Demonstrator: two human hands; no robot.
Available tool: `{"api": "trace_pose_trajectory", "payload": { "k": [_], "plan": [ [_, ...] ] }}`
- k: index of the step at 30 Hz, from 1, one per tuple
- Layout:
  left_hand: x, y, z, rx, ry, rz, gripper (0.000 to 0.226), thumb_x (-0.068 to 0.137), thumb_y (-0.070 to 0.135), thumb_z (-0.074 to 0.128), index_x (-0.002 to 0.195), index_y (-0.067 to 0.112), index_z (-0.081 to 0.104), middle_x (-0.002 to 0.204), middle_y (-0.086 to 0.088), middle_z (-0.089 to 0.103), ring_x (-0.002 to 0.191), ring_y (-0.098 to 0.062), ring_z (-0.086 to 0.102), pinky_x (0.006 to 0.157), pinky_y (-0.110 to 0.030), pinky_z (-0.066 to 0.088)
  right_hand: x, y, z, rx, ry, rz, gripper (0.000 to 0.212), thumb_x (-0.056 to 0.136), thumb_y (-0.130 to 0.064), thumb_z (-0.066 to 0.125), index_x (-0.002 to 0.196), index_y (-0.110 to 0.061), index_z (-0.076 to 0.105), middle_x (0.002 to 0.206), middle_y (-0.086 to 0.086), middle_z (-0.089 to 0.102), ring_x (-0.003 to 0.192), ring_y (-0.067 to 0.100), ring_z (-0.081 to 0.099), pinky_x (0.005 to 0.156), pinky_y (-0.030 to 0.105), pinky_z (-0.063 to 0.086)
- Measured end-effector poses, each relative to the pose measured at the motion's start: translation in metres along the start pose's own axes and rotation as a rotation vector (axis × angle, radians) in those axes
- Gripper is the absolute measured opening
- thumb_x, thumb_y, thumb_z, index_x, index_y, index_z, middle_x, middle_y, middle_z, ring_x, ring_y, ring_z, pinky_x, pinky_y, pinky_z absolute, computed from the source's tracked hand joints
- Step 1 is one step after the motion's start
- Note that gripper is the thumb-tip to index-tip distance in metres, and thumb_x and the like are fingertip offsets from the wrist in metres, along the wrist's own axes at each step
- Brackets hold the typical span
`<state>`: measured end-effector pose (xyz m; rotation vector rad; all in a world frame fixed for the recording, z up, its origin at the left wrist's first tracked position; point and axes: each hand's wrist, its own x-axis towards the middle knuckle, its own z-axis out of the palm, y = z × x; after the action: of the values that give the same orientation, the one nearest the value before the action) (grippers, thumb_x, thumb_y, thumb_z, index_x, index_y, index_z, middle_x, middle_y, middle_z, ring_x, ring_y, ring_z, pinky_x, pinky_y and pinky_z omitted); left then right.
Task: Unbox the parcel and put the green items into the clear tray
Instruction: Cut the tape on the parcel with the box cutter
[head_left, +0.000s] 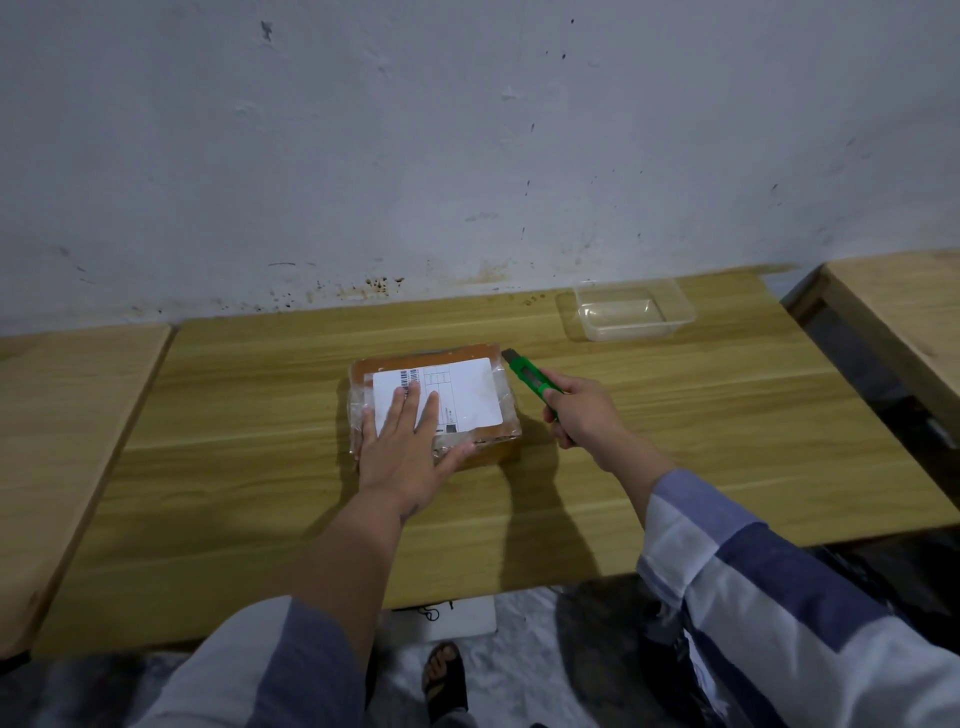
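A brown cardboard parcel (470, 387) wrapped in clear tape, with a white shipping label on top, lies in the middle of the wooden table (675, 415). My left hand (405, 447) presses flat on its near left part, fingers straight. My right hand (584, 413) grips a green utility knife (530, 376) just right of the parcel. The blade end points toward the parcel's far right corner. The clear tray (636, 312) stands at the back right of the table with nothing visible in it. The parcel's contents are hidden.
A stained white wall runs directly behind the table. Other wooden tabletops adjoin at the left (62, 415) and at the right (904, 312), with a dark gap before the right one. A sandalled foot (444, 675) shows on the floor below the front edge.
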<state>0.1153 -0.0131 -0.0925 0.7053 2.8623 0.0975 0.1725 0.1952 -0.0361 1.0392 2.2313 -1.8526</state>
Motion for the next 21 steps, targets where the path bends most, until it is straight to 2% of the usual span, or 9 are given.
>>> {"api": "trace_pose_trajectory", "payload": {
  "k": [5,7,9,10,12,17,21],
  "plan": [
    [-0.001,0.003,-0.001,0.010,-0.010,-0.015,0.088,0.082,0.077,0.010,0.151,0.026,-0.009,0.158,-0.001,-0.021,0.144,-0.015,-0.023,0.118,-0.050,-0.007,-0.011,0.007,-0.003,-0.195,0.023,-0.073,0.043,0.095,-0.012,0.043,0.133,-0.030,0.050,0.070,-0.008,0.048,0.053,0.013,0.045,0.045,0.026,0.037],
    [-0.002,0.004,-0.001,0.006,-0.010,-0.019,0.087,0.083,0.077,0.012,0.151,0.026,-0.009,0.158,0.000,-0.021,0.144,-0.014,-0.023,0.118,-0.050,-0.006,-0.020,0.009,0.000,-0.298,-0.022,-0.110,0.042,0.094,-0.013,0.044,0.131,-0.031,0.054,0.072,-0.008,0.055,0.056,0.015,0.050,0.048,0.026,0.038],
    [-0.002,0.004,-0.001,0.009,-0.012,-0.021,0.088,0.082,0.078,0.011,0.151,0.026,-0.009,0.158,0.000,-0.021,0.144,-0.014,-0.023,0.118,-0.050,-0.006,-0.031,0.016,0.012,-0.438,-0.012,-0.161,0.043,0.093,-0.017,0.046,0.131,-0.034,0.053,0.097,-0.002,0.070,0.077,0.022,0.062,0.060,0.024,0.041],
    [-0.002,0.004,-0.001,0.010,-0.011,-0.023,0.089,0.082,0.078,0.010,0.151,0.026,-0.009,0.158,-0.001,-0.021,0.144,-0.015,-0.023,0.118,-0.050,-0.007,-0.036,0.020,0.017,-0.500,0.030,-0.189,0.043,0.092,-0.019,0.047,0.131,-0.036,0.053,0.110,0.001,0.069,0.088,0.024,0.064,0.065,0.023,0.041],
    [-0.003,0.006,0.000,0.012,-0.005,-0.022,0.090,0.081,0.079,0.009,0.151,0.026,-0.009,0.158,-0.001,-0.021,0.144,-0.015,-0.022,0.118,-0.050,-0.007,-0.040,0.022,0.020,-0.522,0.103,-0.224,0.043,0.092,-0.020,0.046,0.131,-0.037,0.052,0.117,0.003,0.068,0.096,0.027,0.064,0.068,0.023,0.041],
    [-0.004,0.006,-0.001,0.008,-0.005,-0.017,0.091,0.080,0.079,0.007,0.151,0.025,-0.009,0.158,-0.002,-0.020,0.144,-0.016,-0.023,0.118,-0.050,-0.007,-0.028,0.009,0.000,-0.506,0.211,-0.224,0.045,0.093,-0.017,0.042,0.135,-0.032,0.048,0.116,0.007,0.067,0.095,0.029,0.064,0.070,0.031,0.047],
    [-0.003,0.006,-0.001,0.009,-0.012,-0.014,0.091,0.079,0.079,0.007,0.151,0.026,-0.010,0.158,-0.002,-0.020,0.144,-0.016,-0.024,0.118,-0.050,-0.007,-0.014,0.003,0.004,-0.422,0.170,-0.171,0.044,0.094,-0.017,0.041,0.135,-0.030,0.048,0.117,0.010,0.066,0.087,0.028,0.063,0.067,0.034,0.049]
  ]
}}
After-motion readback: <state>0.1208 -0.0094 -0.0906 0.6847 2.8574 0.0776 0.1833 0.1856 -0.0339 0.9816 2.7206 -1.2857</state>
